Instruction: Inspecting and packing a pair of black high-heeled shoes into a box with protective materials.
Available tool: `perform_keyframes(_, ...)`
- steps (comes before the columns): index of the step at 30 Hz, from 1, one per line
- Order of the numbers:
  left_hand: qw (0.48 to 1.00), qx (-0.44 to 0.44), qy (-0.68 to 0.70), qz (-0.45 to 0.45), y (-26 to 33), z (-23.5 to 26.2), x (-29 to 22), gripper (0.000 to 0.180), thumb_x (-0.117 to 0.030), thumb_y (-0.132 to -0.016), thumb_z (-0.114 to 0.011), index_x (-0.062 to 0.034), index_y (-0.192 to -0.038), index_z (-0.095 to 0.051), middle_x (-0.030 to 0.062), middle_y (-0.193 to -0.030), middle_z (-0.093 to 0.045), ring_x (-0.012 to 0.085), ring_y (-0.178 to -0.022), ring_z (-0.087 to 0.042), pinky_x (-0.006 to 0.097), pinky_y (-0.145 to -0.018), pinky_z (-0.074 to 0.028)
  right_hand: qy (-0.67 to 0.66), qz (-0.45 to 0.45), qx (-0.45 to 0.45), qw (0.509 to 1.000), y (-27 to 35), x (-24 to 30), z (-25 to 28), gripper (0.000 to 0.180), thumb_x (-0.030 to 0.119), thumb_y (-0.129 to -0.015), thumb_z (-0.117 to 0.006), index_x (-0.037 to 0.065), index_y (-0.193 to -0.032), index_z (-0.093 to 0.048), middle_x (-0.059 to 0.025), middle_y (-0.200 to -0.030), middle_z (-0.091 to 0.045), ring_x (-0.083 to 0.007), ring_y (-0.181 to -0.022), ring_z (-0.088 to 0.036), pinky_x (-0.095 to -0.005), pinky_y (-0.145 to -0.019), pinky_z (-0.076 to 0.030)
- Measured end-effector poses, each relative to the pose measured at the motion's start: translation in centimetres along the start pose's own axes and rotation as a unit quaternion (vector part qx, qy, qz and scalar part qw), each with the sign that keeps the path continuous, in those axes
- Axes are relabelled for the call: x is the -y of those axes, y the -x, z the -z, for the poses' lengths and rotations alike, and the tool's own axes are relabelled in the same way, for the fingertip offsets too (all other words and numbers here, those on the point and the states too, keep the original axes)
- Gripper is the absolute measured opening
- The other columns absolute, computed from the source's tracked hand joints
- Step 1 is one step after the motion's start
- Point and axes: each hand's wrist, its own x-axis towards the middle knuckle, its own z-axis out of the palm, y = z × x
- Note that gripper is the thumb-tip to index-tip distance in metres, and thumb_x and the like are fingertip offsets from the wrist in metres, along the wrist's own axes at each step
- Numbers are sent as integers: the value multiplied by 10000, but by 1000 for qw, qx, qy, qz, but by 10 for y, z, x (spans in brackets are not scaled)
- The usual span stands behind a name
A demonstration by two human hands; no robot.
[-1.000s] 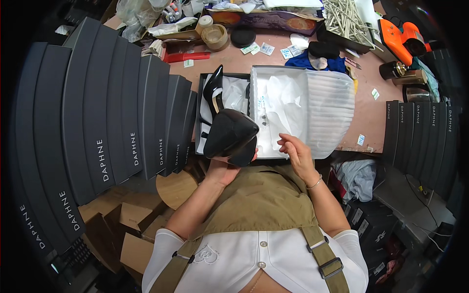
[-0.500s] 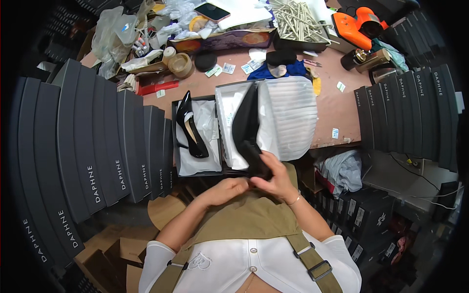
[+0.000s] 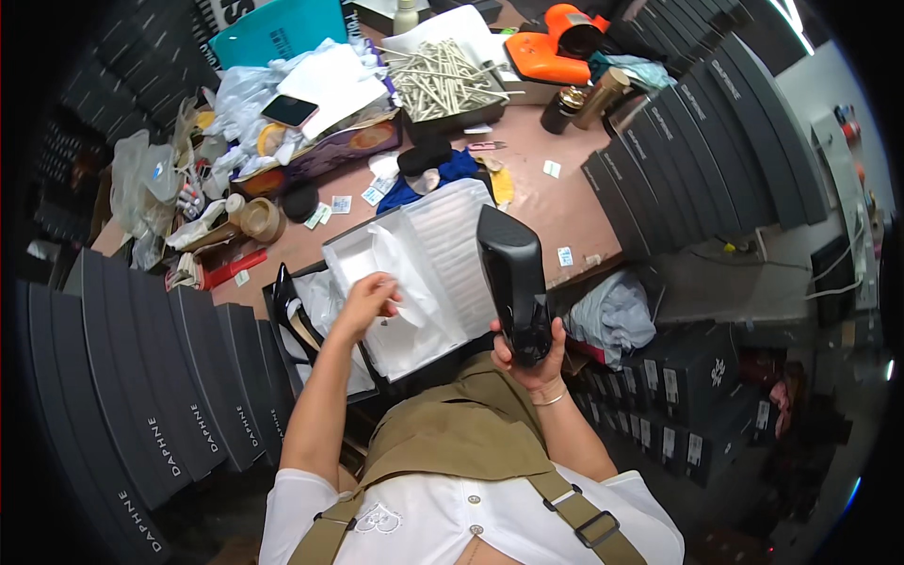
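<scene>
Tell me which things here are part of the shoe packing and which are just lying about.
In use: black shoe in right hand; left hand on white tissue paper; open shoe box; second black shoe.
Lying about: phone, tape roll, orange tool.

The left hand (image 3: 369, 299) reaches forward on an extended arm, fingers apparently pinching; the right hand (image 3: 533, 363), elbow bent, stays close in, fingers curled in a grip.
</scene>
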Motion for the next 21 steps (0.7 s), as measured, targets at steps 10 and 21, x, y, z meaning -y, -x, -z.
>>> perform_keyframes(10,835,-163,-289,-438,184,32,-191,364,-218,-912,-413,69,-753,-571,136,-800,-589,212,-748,-565,315,-697,-434,-136,-44,17,990,-7,-14,-17,839,697,-852,-436,-27,-1276,-462,-164,-1116,-577,-200,-731,-525,-283,-537,-398)
perform_keyframes(21,772,-207,-483,-356,98,8,-77,141,-56,-777,-646,-13,-908,-615,125,-944,-593,332,-846,-604,409,-722,-481,-151,-72,-36,985,6,-18,-38,775,657,-863,-468,-37,-1206,-501,-143,-1057,-584,-174,-709,-507,-243,-520,-417)
